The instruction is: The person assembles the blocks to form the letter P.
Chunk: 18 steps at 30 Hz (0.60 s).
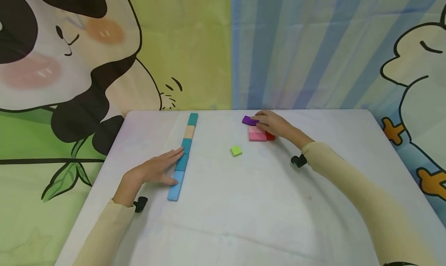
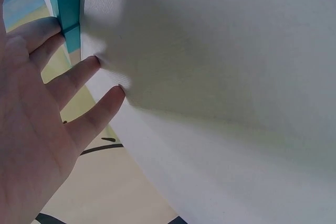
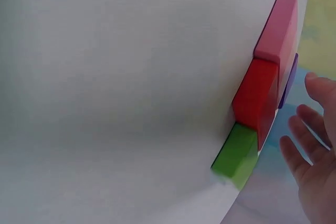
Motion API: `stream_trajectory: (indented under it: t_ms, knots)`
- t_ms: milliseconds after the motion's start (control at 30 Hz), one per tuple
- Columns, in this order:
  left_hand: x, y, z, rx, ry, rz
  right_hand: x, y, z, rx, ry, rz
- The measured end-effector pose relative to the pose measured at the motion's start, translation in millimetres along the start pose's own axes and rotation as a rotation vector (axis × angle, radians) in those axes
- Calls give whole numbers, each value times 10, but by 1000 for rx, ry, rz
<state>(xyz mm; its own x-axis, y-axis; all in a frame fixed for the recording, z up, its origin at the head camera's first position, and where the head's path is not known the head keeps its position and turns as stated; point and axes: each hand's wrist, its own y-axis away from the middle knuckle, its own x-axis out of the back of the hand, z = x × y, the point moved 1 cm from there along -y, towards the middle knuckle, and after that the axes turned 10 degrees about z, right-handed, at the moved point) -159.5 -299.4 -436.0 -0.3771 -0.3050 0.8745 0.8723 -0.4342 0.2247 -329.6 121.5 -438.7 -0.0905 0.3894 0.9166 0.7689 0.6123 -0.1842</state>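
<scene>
White table (image 1: 226, 219), cartoon-printed backdrop (image 1: 271, 45) behind. Block row (image 1: 182, 162) right against left hand (image 1: 153, 171), extended, unclenched. Purple block (image 1: 248, 120) at fingertips of right hand (image 1: 273, 123); pinched or not, cannot tell.

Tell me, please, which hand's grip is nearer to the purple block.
Right. The right grip is at the purple block; the left grip is well to the left, at the row of blocks.

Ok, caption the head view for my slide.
Left hand against a straight row of blocks; right hand by the purple block.
</scene>
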Motion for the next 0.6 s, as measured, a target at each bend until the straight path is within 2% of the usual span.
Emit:
stream_trajectory:
  t_ms: [133,300,433,600]
  knots:
    - [-2,-3,-8,-14,-12,13,-56,-166,-41,-127,4,-40]
    - [-11,-9,-17,-39,-19,32,-131,-303,-45,-230,-24,-117]
    - [-13,-2,-11,-37,-11,31,-187,-377,-52,-251,-17,-122]
    - [-7,-4,0,-40,-14,30,-236,-469,-155,-204,-39,-41]
